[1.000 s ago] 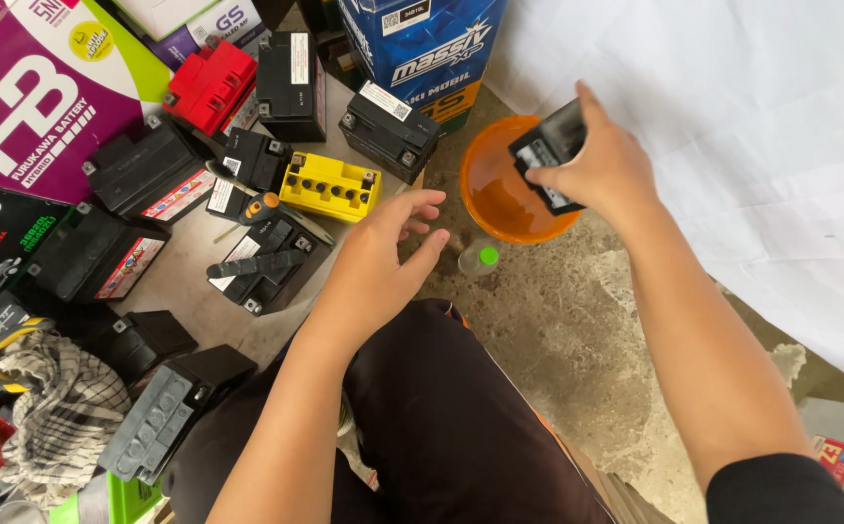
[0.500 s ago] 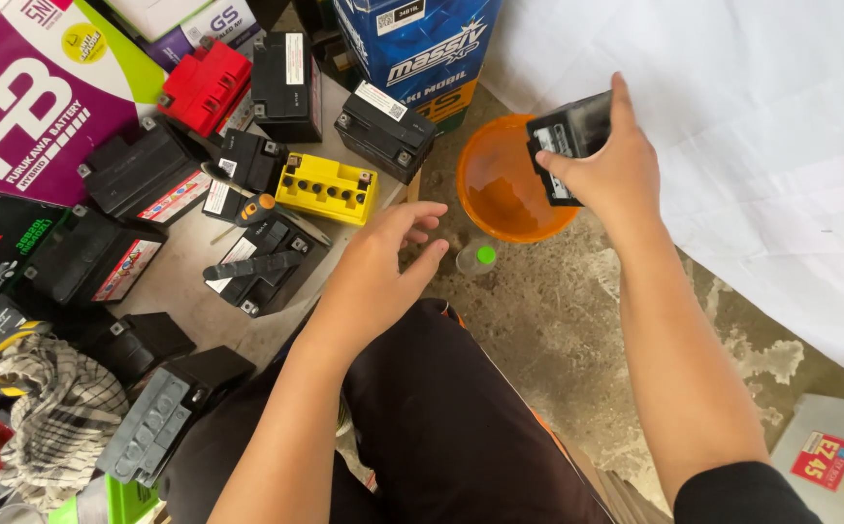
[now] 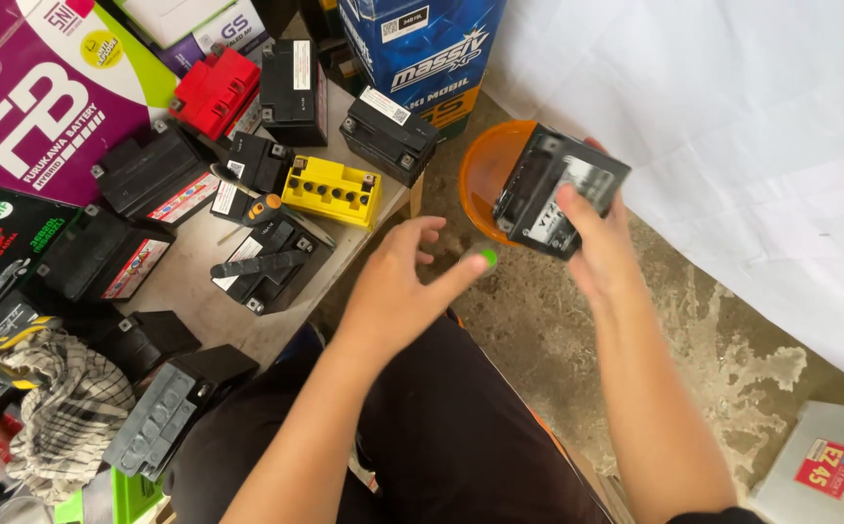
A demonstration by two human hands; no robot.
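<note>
My right hand [image 3: 601, 254] grips a small black battery [image 3: 558, 189], holding it tilted over an orange bowl [image 3: 485, 170] on the concrete floor. My left hand [image 3: 398, 286] hovers open with fingers spread, just left of a small green cap [image 3: 488, 257] near its fingertips. It holds nothing. Left of that hand, a low board [image 3: 199, 301] carries several small batteries, among them a yellow one [image 3: 333, 189] and a red one [image 3: 213, 87].
A blue carton [image 3: 422, 49] stands behind the bowl and a purple carton [image 3: 44, 97] at the far left. A white sheet [image 3: 732, 146] covers the right side. A checked cloth [image 3: 63, 408] lies at lower left, a grey box [image 3: 829, 475] at lower right.
My right hand has turned the black battery and brought it lower and nearer over the orange bowl. My left hand has shifted slightly toward the green cap.
</note>
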